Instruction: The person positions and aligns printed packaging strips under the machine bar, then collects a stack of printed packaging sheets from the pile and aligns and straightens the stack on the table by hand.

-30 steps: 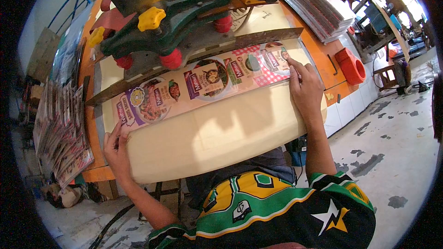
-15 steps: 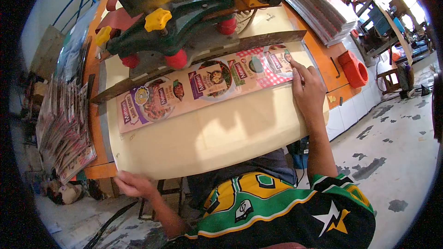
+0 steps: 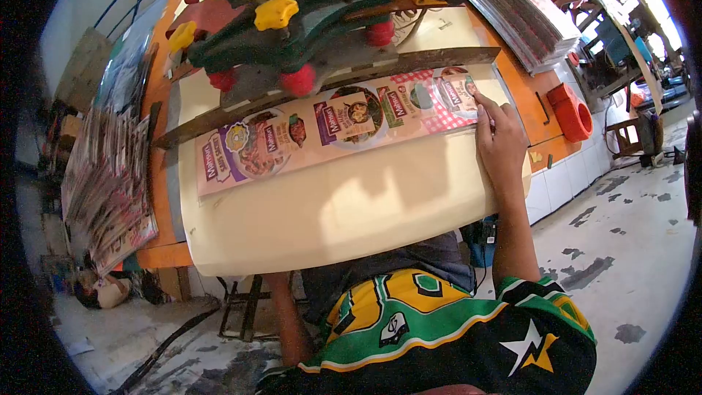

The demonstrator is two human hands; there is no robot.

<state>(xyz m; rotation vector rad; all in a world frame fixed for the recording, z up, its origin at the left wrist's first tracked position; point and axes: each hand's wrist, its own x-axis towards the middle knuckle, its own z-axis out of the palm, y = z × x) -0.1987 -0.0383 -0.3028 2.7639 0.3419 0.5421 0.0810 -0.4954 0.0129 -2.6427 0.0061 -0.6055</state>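
A long printed strip with food pictures lies slanted on a cream sheet, its upper edge along a metal bar beneath the green machine. My right hand rests at the strip's right end, fingertips on its corner, fingers bent together; whether it pinches the strip is hard to tell. The left forearm reaches under the front edge of the cream sheet, which hides my left hand.
Stacked printed sheets stand at the back right, and a messy pile sits at the left. A red ring-shaped object and a black hex key lie on the orange table at the right.
My left hand has let go of the strip's left end and moved down, then under the sheet. My right hand stays at the right end. The whole view has shifted slightly.
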